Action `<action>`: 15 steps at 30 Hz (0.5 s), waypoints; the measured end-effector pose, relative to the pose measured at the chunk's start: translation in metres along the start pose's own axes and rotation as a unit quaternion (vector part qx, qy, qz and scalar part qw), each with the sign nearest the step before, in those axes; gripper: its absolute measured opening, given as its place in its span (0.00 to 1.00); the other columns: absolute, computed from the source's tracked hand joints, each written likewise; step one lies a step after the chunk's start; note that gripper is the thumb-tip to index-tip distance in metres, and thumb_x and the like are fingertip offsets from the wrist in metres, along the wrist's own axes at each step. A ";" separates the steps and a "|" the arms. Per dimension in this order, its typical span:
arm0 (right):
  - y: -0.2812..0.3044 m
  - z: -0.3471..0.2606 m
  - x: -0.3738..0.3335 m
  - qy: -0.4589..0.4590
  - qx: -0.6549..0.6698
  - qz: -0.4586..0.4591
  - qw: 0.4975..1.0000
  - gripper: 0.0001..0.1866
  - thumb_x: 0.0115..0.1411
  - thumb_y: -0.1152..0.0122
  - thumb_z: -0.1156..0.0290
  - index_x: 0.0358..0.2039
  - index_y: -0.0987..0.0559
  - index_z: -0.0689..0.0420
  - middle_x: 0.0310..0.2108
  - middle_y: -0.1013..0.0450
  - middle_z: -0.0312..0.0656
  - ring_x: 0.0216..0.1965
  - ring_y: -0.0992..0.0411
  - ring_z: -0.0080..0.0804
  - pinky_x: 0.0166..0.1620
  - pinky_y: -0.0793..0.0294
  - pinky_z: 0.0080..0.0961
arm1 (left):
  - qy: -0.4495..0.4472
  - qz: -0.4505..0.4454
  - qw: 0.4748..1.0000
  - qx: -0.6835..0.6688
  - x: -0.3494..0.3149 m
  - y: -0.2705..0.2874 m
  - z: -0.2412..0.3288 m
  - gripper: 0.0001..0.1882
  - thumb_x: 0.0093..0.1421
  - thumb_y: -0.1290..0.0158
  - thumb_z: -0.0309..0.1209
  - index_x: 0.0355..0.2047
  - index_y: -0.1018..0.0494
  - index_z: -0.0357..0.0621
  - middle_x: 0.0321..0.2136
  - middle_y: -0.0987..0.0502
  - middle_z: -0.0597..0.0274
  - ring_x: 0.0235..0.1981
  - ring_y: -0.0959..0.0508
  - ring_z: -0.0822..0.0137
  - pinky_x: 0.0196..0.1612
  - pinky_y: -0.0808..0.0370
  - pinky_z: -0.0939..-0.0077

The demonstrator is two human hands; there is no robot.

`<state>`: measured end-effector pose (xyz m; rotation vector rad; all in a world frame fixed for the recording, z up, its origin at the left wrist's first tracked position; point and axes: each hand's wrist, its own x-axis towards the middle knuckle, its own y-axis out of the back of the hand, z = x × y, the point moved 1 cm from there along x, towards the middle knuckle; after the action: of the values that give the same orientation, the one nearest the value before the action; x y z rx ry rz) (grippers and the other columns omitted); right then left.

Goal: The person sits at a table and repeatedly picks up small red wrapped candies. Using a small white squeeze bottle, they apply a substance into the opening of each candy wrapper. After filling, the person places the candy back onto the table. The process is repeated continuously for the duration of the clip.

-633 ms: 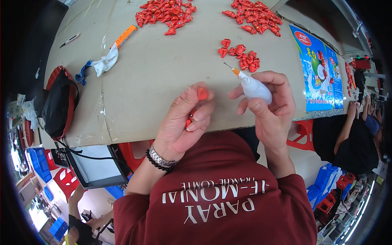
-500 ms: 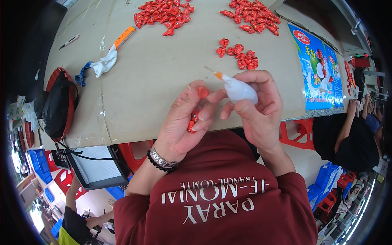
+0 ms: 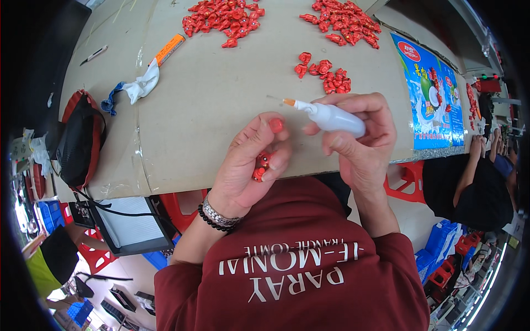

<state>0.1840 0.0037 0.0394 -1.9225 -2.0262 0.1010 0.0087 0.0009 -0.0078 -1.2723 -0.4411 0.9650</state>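
My left hand (image 3: 245, 160) is closed round small shiny red pieces. One round red piece (image 3: 276, 125) is pinched at the fingertips, and others (image 3: 261, 165) sit in the curled fingers and palm. In my right hand (image 3: 364, 138) lies a white squeeze bottle (image 3: 337, 119) with an orange collar and a thin needle tip. The bottle is tilted nearly level, its needle pointing left, above and apart from the pinched piece. Beyond my hands, a small cluster of red pieces (image 3: 335, 81) rests on the covered table (image 3: 193, 94).
Two larger heaps of red pieces lie at the back, one left (image 3: 221, 22) and one right (image 3: 348, 22). On the left are an orange box (image 3: 169, 50), a white cloth (image 3: 142, 85), a pen (image 3: 94, 55) and a black-red bag (image 3: 83, 138). A blue poster (image 3: 428, 91) covers the table's right side.
My right hand has moved slightly right, away from the left, and the bottle has turned flatter with its needle pointing left. My left hand stays nearly in place.
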 end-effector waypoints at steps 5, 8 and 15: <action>0.015 -0.003 -0.004 0.160 -0.104 -0.002 0.982 0.16 0.52 0.38 0.83 0.41 0.31 0.62 0.42 0.27 0.54 0.40 0.26 0.34 0.43 0.25 0.26 | 0.038 0.011 0.997 -0.064 -0.002 -0.003 0.004 0.08 0.66 0.54 0.35 0.38 0.30 0.45 0.32 0.26 0.67 0.20 0.36 0.77 0.15 0.42 0.87; 0.010 -0.005 -0.007 0.224 -0.133 -0.017 0.965 0.16 0.52 0.37 0.80 0.40 0.30 0.63 0.41 0.27 0.54 0.38 0.26 0.34 0.41 0.25 0.26 | 0.044 0.009 0.994 -0.099 -0.001 -0.002 0.000 0.11 0.67 0.57 0.35 0.43 0.31 0.43 0.31 0.30 0.65 0.20 0.37 0.76 0.15 0.41 0.87; 0.004 -0.003 -0.009 0.277 -0.241 -0.040 0.929 0.15 0.51 0.34 0.79 0.39 0.28 0.66 0.34 0.25 0.52 0.36 0.25 0.38 0.36 0.24 0.26 | 0.052 0.025 0.995 -0.087 -0.002 -0.008 -0.001 0.11 0.67 0.55 0.37 0.39 0.28 0.44 0.31 0.27 0.68 0.20 0.36 0.76 0.15 0.42 0.86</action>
<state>0.1886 -0.0055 0.0397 -1.8277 -1.8241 -0.9334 0.0108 -0.0012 -0.0005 -1.4897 -0.4196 0.9128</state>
